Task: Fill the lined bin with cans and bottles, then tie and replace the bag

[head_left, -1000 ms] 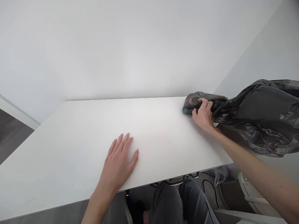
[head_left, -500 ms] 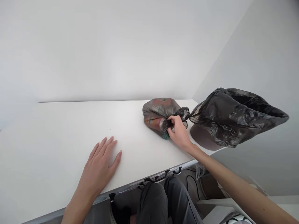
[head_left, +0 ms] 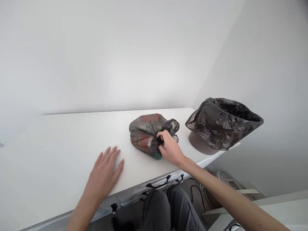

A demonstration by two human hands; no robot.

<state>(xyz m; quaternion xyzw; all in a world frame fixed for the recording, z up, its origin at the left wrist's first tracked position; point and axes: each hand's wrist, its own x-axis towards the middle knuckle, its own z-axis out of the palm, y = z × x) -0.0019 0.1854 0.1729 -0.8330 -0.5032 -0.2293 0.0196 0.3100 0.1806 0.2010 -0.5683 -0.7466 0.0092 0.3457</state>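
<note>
A small tied grey plastic bag [head_left: 144, 133] with coloured contents showing through lies on the white table [head_left: 60, 141]. My right hand [head_left: 169, 148] is closed around the bag's knotted neck at its right side. My left hand [head_left: 104, 168] lies flat on the table, fingers spread, holding nothing, to the left of the bag and apart from it.
A bin lined with a black plastic bag [head_left: 222, 123], its mouth wide, stands at the table's right end. White walls close the back and right. Below the table's front edge are my legs [head_left: 166, 208], black hooks and a white device [head_left: 228, 183] on the floor.
My right hand has pulled the small tied bag out of the black-lined bin and leftward across the table. My left hand has stayed flat on the table.
</note>
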